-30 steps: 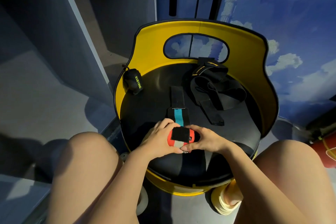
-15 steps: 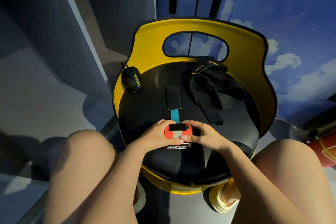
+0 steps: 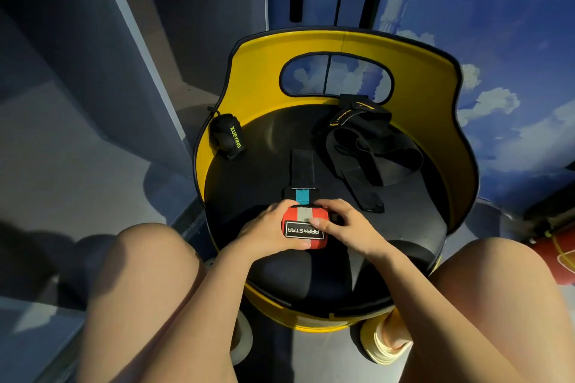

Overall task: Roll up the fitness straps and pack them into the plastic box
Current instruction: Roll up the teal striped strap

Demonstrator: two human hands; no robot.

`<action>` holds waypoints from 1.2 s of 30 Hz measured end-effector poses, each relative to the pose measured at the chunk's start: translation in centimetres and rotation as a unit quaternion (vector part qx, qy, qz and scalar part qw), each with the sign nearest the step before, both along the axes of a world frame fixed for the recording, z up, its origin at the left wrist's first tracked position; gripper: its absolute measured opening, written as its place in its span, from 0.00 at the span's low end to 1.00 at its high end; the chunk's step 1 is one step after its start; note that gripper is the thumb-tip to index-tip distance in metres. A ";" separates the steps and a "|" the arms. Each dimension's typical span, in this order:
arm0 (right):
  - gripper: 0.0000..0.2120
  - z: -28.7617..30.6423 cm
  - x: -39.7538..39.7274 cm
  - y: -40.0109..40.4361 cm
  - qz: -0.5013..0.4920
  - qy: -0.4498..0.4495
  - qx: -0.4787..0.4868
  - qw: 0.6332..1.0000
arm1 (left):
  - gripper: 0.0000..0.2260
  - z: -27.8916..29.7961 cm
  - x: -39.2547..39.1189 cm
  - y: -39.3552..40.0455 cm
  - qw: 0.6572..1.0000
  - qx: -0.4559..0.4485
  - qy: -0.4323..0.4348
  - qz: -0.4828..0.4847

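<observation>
Head view: my left hand (image 3: 270, 232) and right hand (image 3: 348, 227) clamp the half-rolled red strap (image 3: 304, 228) on the chair seat (image 3: 273, 146); a slackened grip risks the coil springing loose along its unrolled tail (image 3: 302, 168), and no plastic box is visible.

Three straps are showing on one stool seat (image 3: 273, 146): one red roll (image 3: 306, 228) sitting at six o'clock, one black roll (image 3: 227, 140) at ten, one loose black tangle (image 3: 367, 146) at one.

My hands (image 3: 267, 233) cover both ends of the roll (image 3: 306, 227); the red object (image 3: 560, 255) is cut off at right.
</observation>
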State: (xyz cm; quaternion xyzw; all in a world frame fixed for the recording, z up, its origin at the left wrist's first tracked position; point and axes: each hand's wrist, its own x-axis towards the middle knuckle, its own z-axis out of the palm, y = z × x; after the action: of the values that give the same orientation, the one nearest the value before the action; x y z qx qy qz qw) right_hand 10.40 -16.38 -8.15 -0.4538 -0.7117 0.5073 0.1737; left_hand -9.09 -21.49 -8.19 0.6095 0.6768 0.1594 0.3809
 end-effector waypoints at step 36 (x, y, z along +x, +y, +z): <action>0.43 -0.3 0.3 0.4 0.113 -0.140 0.221 0.958 | 0.36 1.8 -0.4 0.4 0.997 0.037 0.045 -0.055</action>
State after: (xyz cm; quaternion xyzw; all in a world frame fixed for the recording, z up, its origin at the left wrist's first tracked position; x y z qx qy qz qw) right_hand 10.73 -15.96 -8.48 -0.3871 -0.8701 0.2848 0.1096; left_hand -9.49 -21.08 -6.42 0.6660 0.6523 0.1357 0.3354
